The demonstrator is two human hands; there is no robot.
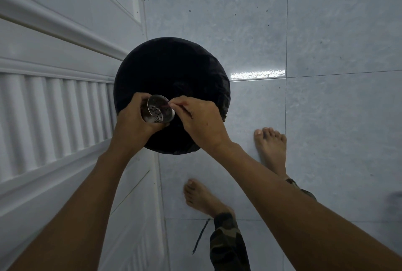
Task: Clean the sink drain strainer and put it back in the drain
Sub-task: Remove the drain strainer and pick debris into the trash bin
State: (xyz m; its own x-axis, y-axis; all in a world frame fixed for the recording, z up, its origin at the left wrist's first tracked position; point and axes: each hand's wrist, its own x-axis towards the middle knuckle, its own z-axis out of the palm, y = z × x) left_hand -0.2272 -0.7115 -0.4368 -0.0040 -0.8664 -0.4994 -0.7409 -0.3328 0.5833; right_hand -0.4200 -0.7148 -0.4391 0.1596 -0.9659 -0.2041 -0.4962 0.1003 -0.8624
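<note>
the strainer point(160, 108), a small perforated metal cup, is held in the air directly over the dark mouth of a round bin lined with a black bag point(171, 94). it lies tipped on its side, its axis running roughly left to right, the open rim facing the right hand point(200, 119). the left hand point(136, 118) is wrapped around its closed end and wall, gripping it firmly. the right hand's fingertips point(173, 104) are pinched together at the rim's upper edge, probably picking out debris, though the view is too small to show any. anything pulled free should drop straight into the bin. bare feet stand on the pale tiled floor point(326, 118) beside a white panelled door point(54, 96)
</note>
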